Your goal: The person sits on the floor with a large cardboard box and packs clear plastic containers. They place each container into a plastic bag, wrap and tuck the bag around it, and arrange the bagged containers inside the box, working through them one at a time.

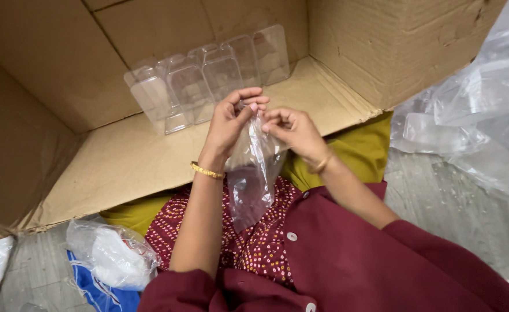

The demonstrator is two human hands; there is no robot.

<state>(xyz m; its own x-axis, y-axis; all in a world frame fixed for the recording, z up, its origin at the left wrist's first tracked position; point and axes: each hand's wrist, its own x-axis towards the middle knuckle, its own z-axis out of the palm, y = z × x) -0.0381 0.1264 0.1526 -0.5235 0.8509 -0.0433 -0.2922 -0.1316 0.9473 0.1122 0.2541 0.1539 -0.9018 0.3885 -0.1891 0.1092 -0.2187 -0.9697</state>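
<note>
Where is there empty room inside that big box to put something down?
The cardboard box has a bare floor patch in front of the row of clear plastic containers, reaching left to the box wall. It is crowded at the back, where the containers stand, and near the left hand and right hand, which hold a clear bag.

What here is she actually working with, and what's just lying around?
In hand:
- left hand and right hand, pinching the top of a clear plastic bag
- row of clear plastic containers standing in the cardboard box

Lying about:
- heap of clear plastic wrapping, off to the right
- bundled clear bag on blue cloth, lower left
</note>
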